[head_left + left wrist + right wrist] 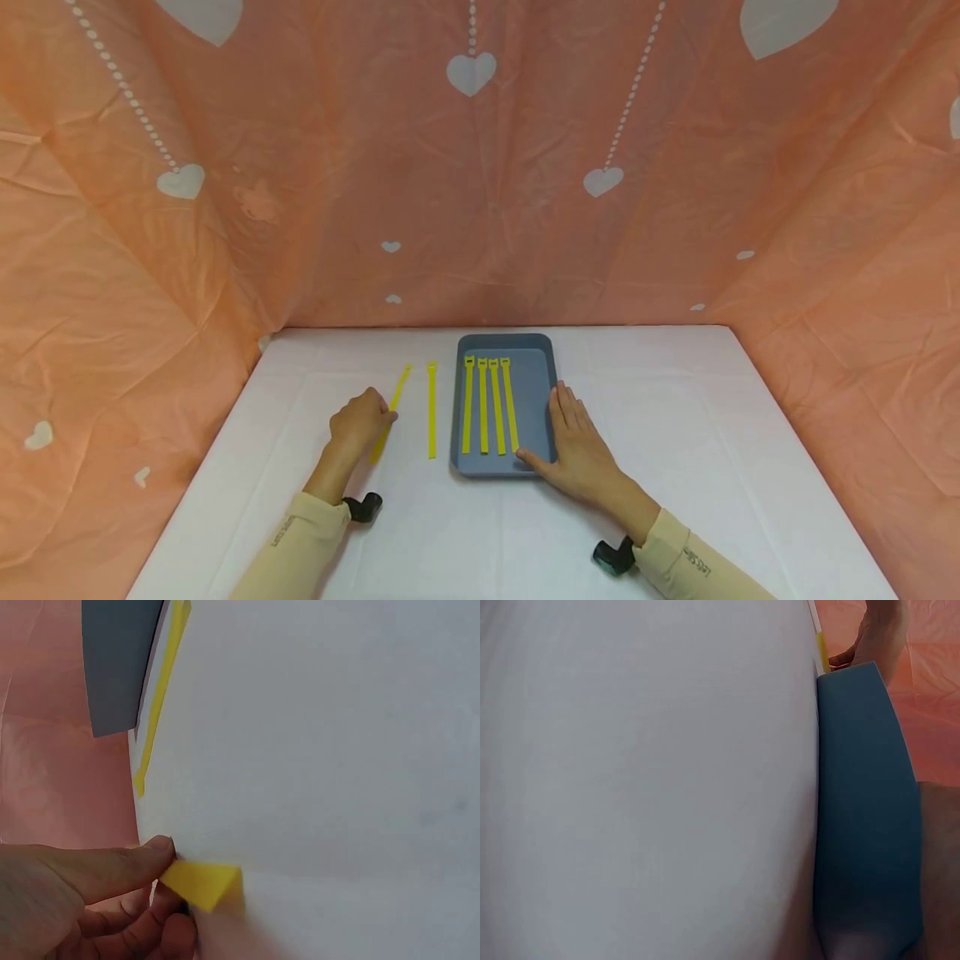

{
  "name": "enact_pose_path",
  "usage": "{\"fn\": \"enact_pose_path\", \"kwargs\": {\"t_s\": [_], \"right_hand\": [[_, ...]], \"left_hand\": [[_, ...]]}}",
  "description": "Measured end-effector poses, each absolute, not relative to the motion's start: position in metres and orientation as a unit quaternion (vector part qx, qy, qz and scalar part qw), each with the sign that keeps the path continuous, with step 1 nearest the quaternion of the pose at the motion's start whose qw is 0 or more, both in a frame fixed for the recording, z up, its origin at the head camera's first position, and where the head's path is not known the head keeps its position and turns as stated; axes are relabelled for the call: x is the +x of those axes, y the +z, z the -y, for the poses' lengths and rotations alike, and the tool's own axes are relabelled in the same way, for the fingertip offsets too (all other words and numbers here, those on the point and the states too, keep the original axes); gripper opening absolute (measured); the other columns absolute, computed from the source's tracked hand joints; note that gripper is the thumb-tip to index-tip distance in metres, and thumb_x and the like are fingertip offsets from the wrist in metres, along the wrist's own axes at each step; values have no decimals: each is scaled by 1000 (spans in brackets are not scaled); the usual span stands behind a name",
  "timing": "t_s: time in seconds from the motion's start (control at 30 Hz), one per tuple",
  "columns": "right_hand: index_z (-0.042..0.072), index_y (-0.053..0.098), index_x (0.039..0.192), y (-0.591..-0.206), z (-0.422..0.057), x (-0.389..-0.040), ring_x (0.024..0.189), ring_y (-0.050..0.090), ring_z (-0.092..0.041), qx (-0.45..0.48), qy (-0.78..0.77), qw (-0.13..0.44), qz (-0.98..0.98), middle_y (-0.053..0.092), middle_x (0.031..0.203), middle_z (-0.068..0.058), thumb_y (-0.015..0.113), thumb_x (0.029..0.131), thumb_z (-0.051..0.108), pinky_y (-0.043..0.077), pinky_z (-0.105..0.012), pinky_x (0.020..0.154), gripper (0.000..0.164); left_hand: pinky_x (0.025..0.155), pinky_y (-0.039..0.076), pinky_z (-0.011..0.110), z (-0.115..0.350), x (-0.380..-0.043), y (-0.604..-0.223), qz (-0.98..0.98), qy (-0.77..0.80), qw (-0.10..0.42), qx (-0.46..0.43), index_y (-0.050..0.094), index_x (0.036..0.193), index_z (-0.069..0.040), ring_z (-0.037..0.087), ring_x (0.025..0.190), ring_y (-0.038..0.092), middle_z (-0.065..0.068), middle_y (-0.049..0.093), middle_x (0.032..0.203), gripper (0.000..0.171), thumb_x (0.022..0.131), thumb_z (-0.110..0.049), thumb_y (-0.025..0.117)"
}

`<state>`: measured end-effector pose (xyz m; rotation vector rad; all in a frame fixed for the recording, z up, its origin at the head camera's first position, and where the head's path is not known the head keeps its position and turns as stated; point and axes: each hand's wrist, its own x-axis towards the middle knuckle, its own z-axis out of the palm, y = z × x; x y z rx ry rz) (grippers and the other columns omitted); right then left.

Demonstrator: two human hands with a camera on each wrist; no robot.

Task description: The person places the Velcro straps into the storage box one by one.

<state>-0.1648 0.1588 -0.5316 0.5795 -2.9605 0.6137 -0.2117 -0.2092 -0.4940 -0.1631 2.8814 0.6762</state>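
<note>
In the head view my left hand [362, 423] pinches a yellow cable strap [403, 382] between thumb and fingers; the strap slants above the white table. Up close in the left wrist view, one end of that strap [202, 881] sticks out past the thumb. A second strap [432, 412] lies straight on the table, between the left hand and a grey tray [536, 400]. Several matching straps [483, 408] lie side by side in the tray, their slotted heads at the far end. My right hand [583, 454] rests with extended fingers along the tray's right rim, its thumb reaching over the near right corner.
A white cloth [720, 450] covers the table. Orange sheets with white hearts [495, 208] hang behind it and at both sides. Black wrist cameras [613, 557] sit at both cuffs, close above the tabletop.
</note>
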Motion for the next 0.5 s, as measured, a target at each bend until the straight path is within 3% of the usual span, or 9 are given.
{"fn": "enact_pose_path", "kwargs": {"t_s": [0.17,0.33,0.5], "right_hand": [[-12,13,166,-533,-159,-166,165,10,-40,189,195,25,962,8,177,-27,66,98,65,16,-53,133,116],[-11,12,167,-534,-159,-166,165,9,-40,187,195,21,963,8,177,-27,66,97,65,16,-53,133,117],[-11,11,167,-534,-159,-166,166,7,-39,186,198,19,962,6,177,-27,66,98,65,15,-52,133,116]], "left_hand": [[75,54,49,213,-212,-498,-960,266,71,-48,62,106,0,31,85,68,15,72,95,24,97,-18,77],[84,58,47,219,-213,-501,-938,337,73,-31,67,115,5,32,95,70,19,73,104,24,97,-10,74],[83,58,41,225,-215,-504,-930,361,73,-15,69,115,6,28,93,69,15,72,102,22,98,-7,74]]}}
